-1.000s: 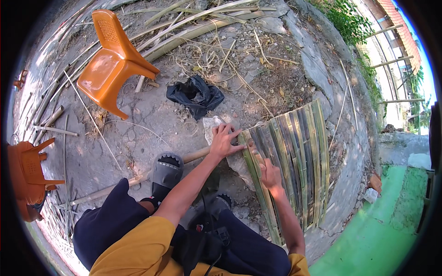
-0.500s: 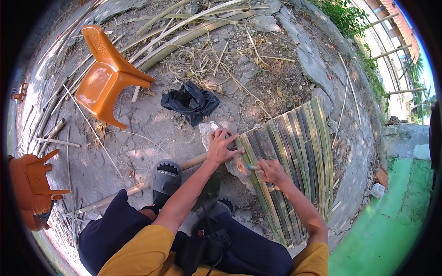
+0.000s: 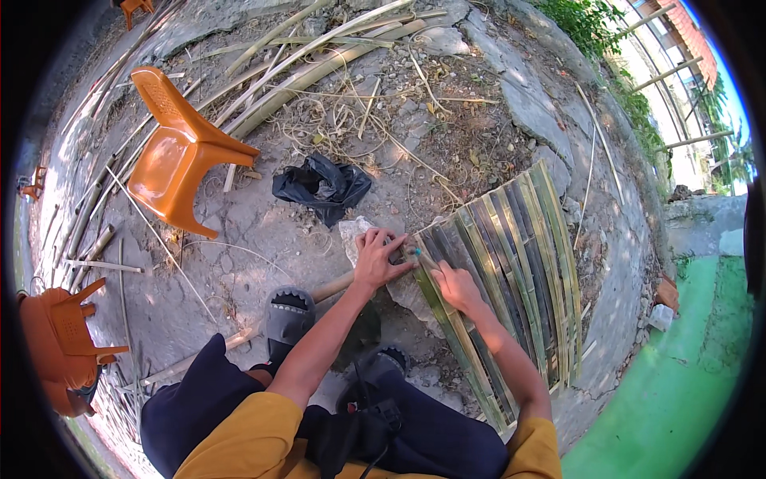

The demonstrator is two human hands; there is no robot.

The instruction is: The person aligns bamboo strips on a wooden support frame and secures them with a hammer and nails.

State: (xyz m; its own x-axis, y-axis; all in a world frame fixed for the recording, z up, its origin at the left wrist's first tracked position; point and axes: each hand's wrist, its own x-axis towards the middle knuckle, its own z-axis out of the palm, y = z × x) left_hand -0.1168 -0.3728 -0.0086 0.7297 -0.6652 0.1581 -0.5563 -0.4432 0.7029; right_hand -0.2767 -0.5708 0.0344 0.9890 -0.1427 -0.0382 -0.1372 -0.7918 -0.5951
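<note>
A panel of split bamboo slats (image 3: 523,267), green, tan and dark, fans out at my right. My left hand (image 3: 373,259) is at the far left corner of the panel, its thumb and fingers bent together near the end of the outermost slat; anything pinched between them is too small to make out. My right hand (image 3: 456,287) grips a hammer (image 3: 428,261) by its wooden handle, a teal band near the head. The hammer's head is beside my left fingertips, over the slat ends, and partly hidden. A pale stone block (image 3: 411,302) lies under that corner.
A black plastic bag (image 3: 323,188) lies beyond my hands. An orange chair (image 3: 171,160) stands at the left, with another orange chair (image 3: 68,343) nearer. Long bamboo poles (image 3: 311,76) and shavings are on the ground. A wooden pole (image 3: 331,286) passes near my feet.
My right hand and the hammer have moved away from me and to the left, bringing the head up to my left fingertips. My left hand stays at the panel's corner. The view has shifted slightly.
</note>
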